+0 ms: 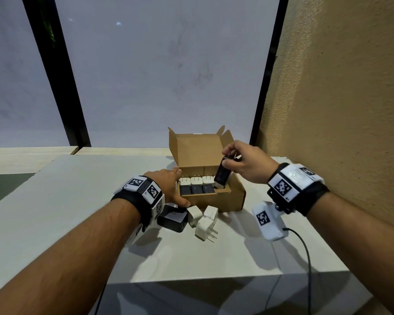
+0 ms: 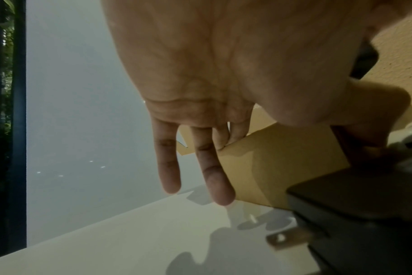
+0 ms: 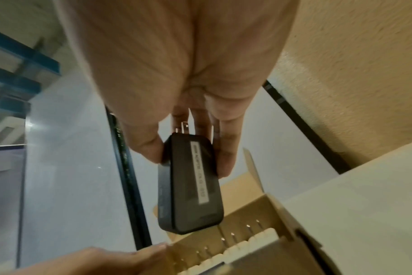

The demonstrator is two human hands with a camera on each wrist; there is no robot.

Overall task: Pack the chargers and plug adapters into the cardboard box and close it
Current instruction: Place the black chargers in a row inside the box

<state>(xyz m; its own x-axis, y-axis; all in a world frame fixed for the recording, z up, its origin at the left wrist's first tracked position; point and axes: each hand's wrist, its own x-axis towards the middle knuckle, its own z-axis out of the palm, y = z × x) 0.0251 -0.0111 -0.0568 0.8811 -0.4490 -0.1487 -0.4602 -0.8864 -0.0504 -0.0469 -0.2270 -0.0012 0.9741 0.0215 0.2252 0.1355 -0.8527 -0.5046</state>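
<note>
Head view, centre of frame: the right hand (image 1: 248, 163) pinches a black charger (image 1: 223, 175) by its pronged end, its lower end dipping into the right end of the open cardboard box (image 1: 228, 197). White plug adapters (image 1: 196, 180) stand in a row inside. The left hand (image 1: 168, 185), fingers straight, presses the box's left wall. More white adapters (image 1: 204, 221) and a black charger on the table (image 1: 172, 218) lie just below the box.
</note>
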